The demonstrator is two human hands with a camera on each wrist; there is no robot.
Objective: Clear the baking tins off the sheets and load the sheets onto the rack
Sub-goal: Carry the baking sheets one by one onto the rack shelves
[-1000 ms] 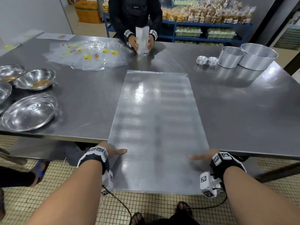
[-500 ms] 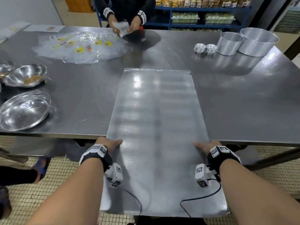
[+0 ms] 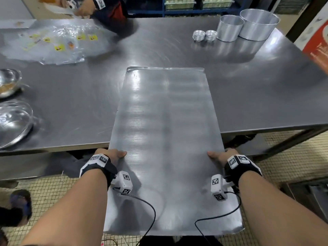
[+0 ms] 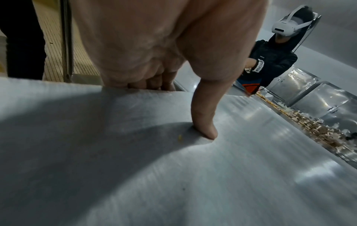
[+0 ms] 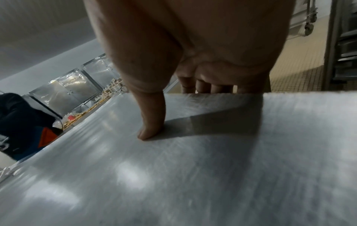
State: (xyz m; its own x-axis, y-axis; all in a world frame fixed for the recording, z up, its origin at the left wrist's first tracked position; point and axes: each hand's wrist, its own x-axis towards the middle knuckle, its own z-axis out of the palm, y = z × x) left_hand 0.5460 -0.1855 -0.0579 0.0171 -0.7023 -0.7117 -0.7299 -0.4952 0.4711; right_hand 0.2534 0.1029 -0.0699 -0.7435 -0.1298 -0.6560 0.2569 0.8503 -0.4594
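A long bare metal baking sheet (image 3: 166, 132) reaches from the steel table (image 3: 248, 96) out past its near edge towards me. My left hand (image 3: 111, 155) grips its left long edge, thumb on top (image 4: 204, 122), fingers curled underneath. On the right long edge my right hand (image 3: 221, 156) holds the same way, its thumb (image 5: 152, 122) pressed on the sheet (image 5: 193, 168). Two round tall baking tins (image 3: 247, 24) and two stacks of small tart tins (image 3: 205, 35) stand on the table at the far right, off the sheet.
Steel bowls (image 3: 14, 119) sit at the table's left edge. Clear plastic bags (image 3: 53, 43) lie spread at the far left, where another person (image 3: 106, 8) works. A red and white box (image 3: 317, 43) is at the right. A metal rack frame (image 5: 341, 45) stands to my right.
The sheet has slid towards me, so more of it overhangs the table's near edge. Both hands kept their grip and moved back with it. The other person bent over the bags.
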